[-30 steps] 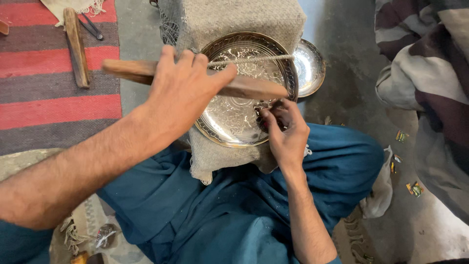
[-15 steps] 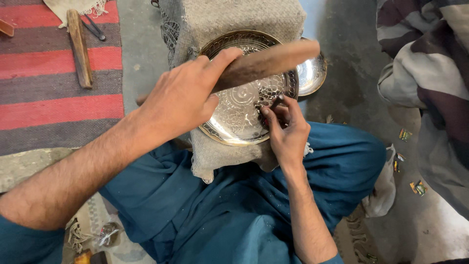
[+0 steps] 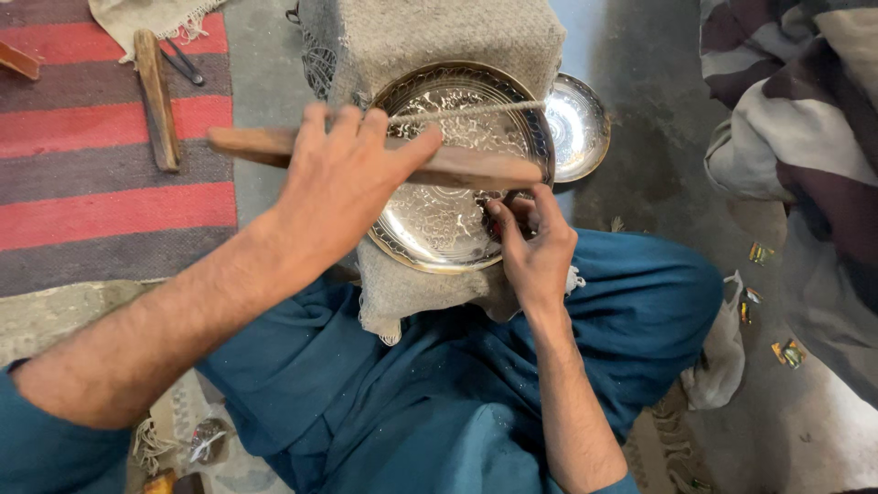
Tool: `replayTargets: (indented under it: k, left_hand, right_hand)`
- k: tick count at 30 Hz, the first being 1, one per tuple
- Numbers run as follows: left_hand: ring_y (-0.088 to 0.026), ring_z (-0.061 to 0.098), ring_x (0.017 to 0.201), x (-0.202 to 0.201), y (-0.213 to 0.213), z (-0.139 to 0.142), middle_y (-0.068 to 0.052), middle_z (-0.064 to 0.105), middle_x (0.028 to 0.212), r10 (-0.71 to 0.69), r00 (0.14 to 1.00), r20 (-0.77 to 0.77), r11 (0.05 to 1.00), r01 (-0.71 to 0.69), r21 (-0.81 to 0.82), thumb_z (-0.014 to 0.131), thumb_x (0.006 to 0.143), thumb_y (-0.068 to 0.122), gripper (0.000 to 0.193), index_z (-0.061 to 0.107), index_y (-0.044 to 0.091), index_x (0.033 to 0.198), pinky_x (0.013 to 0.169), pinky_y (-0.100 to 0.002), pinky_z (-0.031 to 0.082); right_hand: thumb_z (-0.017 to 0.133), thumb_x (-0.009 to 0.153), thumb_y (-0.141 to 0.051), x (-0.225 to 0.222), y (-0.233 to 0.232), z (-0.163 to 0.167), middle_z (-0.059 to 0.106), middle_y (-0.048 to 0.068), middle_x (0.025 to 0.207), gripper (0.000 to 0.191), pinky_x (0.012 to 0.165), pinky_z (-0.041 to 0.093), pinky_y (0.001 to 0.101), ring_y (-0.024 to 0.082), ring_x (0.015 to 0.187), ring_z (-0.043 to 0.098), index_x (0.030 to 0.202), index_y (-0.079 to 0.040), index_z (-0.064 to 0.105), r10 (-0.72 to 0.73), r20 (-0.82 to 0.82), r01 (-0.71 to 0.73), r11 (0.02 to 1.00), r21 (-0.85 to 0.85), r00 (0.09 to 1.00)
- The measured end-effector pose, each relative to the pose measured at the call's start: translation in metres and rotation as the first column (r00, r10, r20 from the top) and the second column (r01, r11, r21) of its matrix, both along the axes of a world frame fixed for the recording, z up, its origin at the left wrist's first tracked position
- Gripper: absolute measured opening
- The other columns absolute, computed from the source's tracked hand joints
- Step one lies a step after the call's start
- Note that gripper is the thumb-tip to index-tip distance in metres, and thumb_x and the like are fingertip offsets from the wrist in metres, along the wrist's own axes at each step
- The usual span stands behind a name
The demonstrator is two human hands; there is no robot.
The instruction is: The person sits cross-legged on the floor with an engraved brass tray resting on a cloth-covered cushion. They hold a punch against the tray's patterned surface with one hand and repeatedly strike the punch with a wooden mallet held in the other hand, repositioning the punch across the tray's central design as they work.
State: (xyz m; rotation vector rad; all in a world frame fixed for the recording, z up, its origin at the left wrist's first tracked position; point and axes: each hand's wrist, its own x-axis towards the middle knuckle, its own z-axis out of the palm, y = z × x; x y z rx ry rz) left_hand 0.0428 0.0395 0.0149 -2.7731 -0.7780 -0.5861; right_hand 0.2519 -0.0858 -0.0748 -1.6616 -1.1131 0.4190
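Swung back level across the engraved metal plate [image 3: 448,174], wooden bow [image 3: 384,157] clenched in left hand [image 3: 343,187]; right hand [image 3: 535,247] pinching a small tool at the rim; plate stiff, slick, padded on cloth [image 3: 430,37]; bow light, best held mid-length.

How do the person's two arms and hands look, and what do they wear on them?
Both hands, the left hand and the right hand, are bare: no gloves, rings or watch visible. The forearms are bare and hairy. A teal-blue sleeve covers the left upper arm. No sleeve shows on the right arm.
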Motion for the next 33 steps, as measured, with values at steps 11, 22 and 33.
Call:
replayTargets:
  k: [11,22,33]
  left_hand:
    - [-0.033,0.062,0.090,-0.0016,-0.0017,-0.0012,-0.016,0.061,0.097,-0.012,0.998,0.063,0.994,0.019,-0.111,0.067,0.078,0.006,0.075,0.050,0.014,0.151,0.083,-0.050,0.046]
    - [-0.035,0.062,0.095,-0.0027,-0.0015,-0.0005,-0.016,0.061,0.101,0.002,1.000,0.022,0.991,0.001,-0.134,0.069,0.082,0.005,0.077,0.045,0.016,0.154,0.085,-0.051,0.045]
    - [-0.035,0.063,0.098,-0.0040,-0.0002,0.0048,-0.016,0.060,0.105,0.018,1.000,-0.016,0.997,-0.019,-0.070,0.069,0.085,0.001,0.076,0.045,0.019,0.155,0.091,-0.051,0.048]
  right_hand:
    - [0.072,0.098,0.001,-0.0005,-0.0001,-0.0011,0.079,0.009,0.097,0.032,0.074,0.058,0.0241,0.008,0.085,0.071,0.127,-0.002,0.061,0.043,-0.087,-0.038,0.998,0.054,0.995]
    - [0.072,0.097,0.001,0.0011,0.0017,-0.0039,0.079,0.010,0.098,0.033,0.075,0.058,0.0254,0.009,0.086,0.071,0.128,-0.002,0.061,0.052,-0.063,-0.048,0.997,0.064,0.997]
    - [0.072,0.096,0.000,0.0025,0.0014,-0.0019,0.079,0.010,0.097,0.035,0.073,0.059,0.0256,0.009,0.084,0.071,0.129,-0.003,0.061,0.062,-0.106,-0.060,0.998,0.020,0.992]
